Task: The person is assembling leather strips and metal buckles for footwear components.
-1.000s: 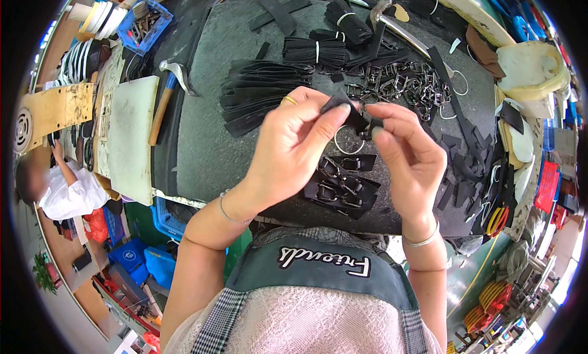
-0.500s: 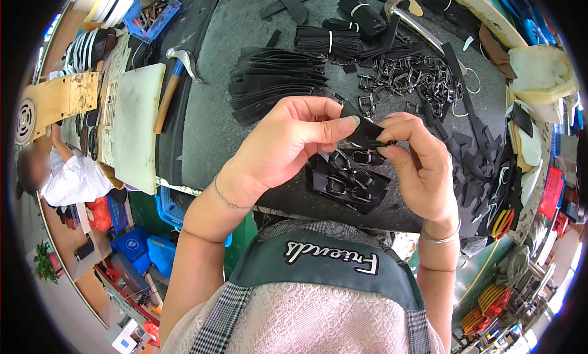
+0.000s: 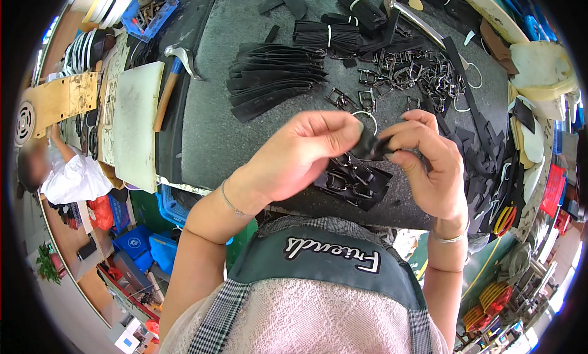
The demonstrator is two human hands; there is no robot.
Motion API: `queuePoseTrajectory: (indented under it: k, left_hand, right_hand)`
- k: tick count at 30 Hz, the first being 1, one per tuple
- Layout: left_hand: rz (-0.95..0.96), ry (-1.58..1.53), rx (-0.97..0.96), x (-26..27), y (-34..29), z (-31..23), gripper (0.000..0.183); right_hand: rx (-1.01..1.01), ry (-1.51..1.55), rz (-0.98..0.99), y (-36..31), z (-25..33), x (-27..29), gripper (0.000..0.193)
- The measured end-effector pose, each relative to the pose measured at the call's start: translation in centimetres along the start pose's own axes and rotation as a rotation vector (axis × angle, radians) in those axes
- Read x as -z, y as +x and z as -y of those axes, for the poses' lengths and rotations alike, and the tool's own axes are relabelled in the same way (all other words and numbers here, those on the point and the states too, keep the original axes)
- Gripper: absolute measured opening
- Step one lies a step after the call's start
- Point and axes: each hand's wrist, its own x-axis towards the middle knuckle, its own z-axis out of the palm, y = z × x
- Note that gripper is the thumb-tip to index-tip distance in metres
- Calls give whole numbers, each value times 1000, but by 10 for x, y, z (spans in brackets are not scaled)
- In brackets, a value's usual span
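My left hand (image 3: 300,150) pinches one end of a short black strip (image 3: 365,147), and my right hand (image 3: 429,164) grips its other end. The strip looks bent between my fingertips; whether a buckle sits in it is hidden. Just below it lie several black strips fitted with metal buckles (image 3: 352,183), partly covered by my left hand. Past my fingers, loose dark metal buckles (image 3: 422,78) form a heap, with a few single ones nearer. A fanned stack of black strips (image 3: 275,78) lies beyond my left hand. A thin white loop (image 3: 370,116) shows beside my left fingertips.
Bundled black strips (image 3: 327,35) and a metal hammer (image 3: 419,22) lie at the far side. Another hammer (image 3: 168,96) with a wooden handle rests at left by a pale board (image 3: 138,127). Black scraps (image 3: 474,158) spread at right. A person (image 3: 73,176) sits far left.
The strip has gone from fairly flat to bent between my fingers. My right hand has shifted slightly right, and my left hand has turned and lowered a little. A white loop now shows.
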Motion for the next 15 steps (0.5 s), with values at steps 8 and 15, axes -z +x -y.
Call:
queuePoseTrajectory:
  k: [8, 15]
  left_hand:
    - [-152, 552, -197, -6, 7, -5, 14]
    - [-152, 1069, -586, -2, 8, -2, 9]
  right_hand:
    - [12, -56, -67, 8, 6, -7, 11]
    - [12, -113, -31, 11, 2, -6, 11]
